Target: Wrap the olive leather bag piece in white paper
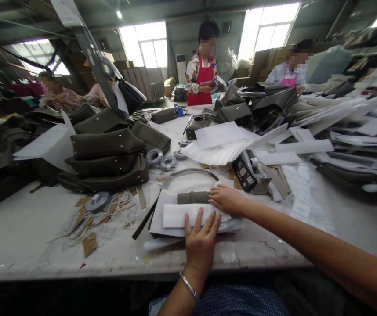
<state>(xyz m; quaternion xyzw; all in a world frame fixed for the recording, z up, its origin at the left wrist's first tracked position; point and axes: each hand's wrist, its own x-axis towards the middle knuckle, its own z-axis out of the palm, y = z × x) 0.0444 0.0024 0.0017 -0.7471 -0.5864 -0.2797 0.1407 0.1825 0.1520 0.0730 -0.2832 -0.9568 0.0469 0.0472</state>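
Note:
My left hand [201,239] lies flat with fingers spread on a folded white paper strip [178,215] that covers a dark olive handbag [192,197] lying on the white table [27,228]. My right hand [225,199] rests at the right edge of the bag, fingers curled loosely against the paper and the bag's rolled top. The bag's curved handle [191,172] arches just behind it. A silver bangle [188,286] sits on my left wrist.
A stack of olive handbags [106,153] stands at the left. White paper sheets [218,142] and wrapped coils [162,160] lie behind. Cardboard tags [89,228] litter the near left. Three other people work at the far side and the left.

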